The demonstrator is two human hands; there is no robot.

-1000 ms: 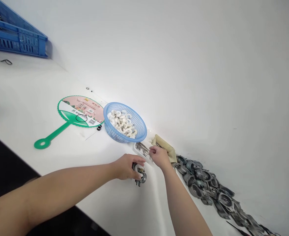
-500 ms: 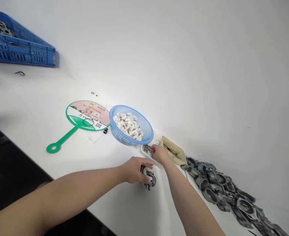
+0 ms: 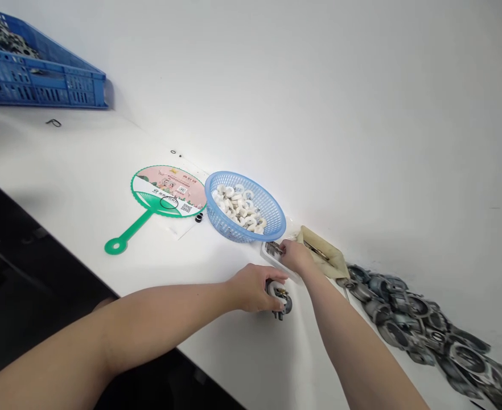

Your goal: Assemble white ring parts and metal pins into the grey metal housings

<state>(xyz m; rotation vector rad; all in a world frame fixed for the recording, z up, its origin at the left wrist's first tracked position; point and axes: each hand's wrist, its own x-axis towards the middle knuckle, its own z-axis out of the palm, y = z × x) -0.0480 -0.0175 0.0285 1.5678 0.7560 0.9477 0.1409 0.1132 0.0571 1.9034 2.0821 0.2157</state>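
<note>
My left hand [image 3: 258, 287] is wrapped round a dark metal part [image 3: 281, 297] with a white ring and a small brass-coloured piece on it, low over the white table. Farther right and back, my right hand [image 3: 296, 256] has its fingers down in a small white tray [image 3: 272, 259] of little metal pieces. The fingertips are pressed together; what they hold, if anything, is too small to name. Just behind the tray sits a blue basket [image 3: 229, 229] of white rings. A cream box [image 3: 334, 261] with thin metal items lies right of my right hand.
A green-handled fan [image 3: 136, 223] lies left of the basket, with small black rings [image 3: 198, 217] between them. Metal housings [image 3: 419, 327] are heaped along the right side by the wall. At the far left stands a blue crate [image 3: 69, 88] with metal parts.
The view has shifted, so everything on the table appears farther right and slightly higher. My left hand still grips the metal part, and my right hand is still in the tray.
</note>
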